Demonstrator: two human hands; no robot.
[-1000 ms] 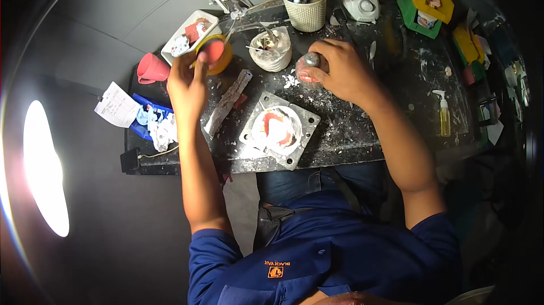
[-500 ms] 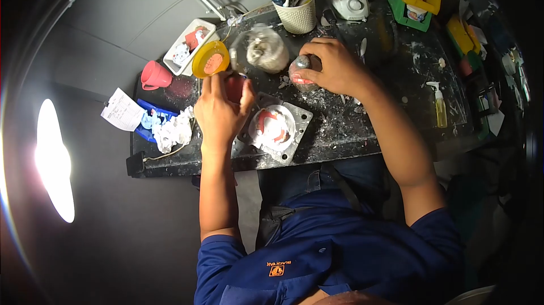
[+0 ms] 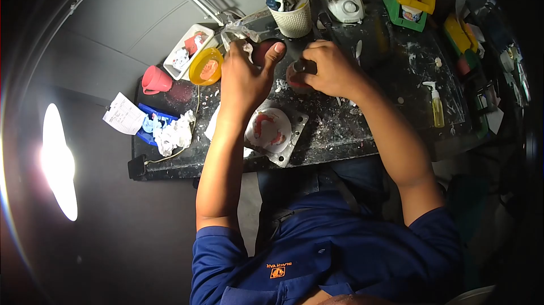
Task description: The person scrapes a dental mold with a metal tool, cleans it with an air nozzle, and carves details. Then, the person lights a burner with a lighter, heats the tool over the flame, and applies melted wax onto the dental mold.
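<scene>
Near the top middle of the desk, my left hand point(image 3: 247, 75) grips a dark red round cup point(image 3: 265, 51), its thumb on the rim. To the right of it, my right hand point(image 3: 331, 70) is wrapped round a jar point(image 3: 297, 76) with a metal-looking top, partly hidden by the fingers. Below both hands lies a metal plate point(image 3: 294, 145) with corner holes. On it rests a round white plaster mould point(image 3: 271, 129) with red, arch-shaped material. A yellow bowl point(image 3: 196, 71) holding a pink piece stands left of my left hand.
A pink mug point(image 3: 156, 80), white tray point(image 3: 175, 52) and blue bin point(image 3: 149, 136) with crumpled paper lie left. Behind are a woven tool cup point(image 3: 293, 22) and white device point(image 3: 342, 0). A pump bottle point(image 3: 437, 107) and yellow-green bins point(image 3: 400, 13) stand right.
My left hand has carried the red cup from beside the yellow bowl rightward, close to my right hand. My right hand has stayed on the jar, which looks more tilted.
</scene>
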